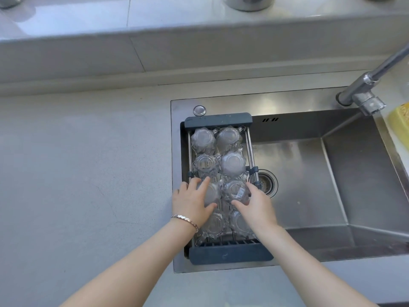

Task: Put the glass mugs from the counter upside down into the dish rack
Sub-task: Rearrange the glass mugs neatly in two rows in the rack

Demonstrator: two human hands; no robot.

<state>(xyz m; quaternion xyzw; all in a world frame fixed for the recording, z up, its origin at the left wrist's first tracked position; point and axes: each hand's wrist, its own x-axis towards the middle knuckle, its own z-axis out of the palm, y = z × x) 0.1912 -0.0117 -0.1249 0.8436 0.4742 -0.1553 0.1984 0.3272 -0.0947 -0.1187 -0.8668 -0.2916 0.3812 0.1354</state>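
both forearms are stretched forward over the near edge of the sink [332,165], and the dish rack [230,254] is seen lying across the sink's left end, dark plastic bars at its far and near ends. the rack is filled with glass mugs in two columns, all bottoms up: eight can be counted, four rows deep. the left hand [191,201] is laid palm down on the third-row left mug [212,192], fingers spread wide, thumb hooked round its near side, so the mug is loosely cupped rather than squeezed. a bracelet [186,219] is worn on that wrist. the right hand [257,201] is wrapped round the right and near side of the third-row right mug [235,189], thumb stretched along its near edge, fingers curled behind; a label is seen through its base. whether either mug is lifted off the rack bars cannot be told. the counter [88,162] to the left is seen bare of mugs. a tap [367,94] is angled over the sink's far right corner, and a yellow sponge [399,120] is glimpsed at the right edge.
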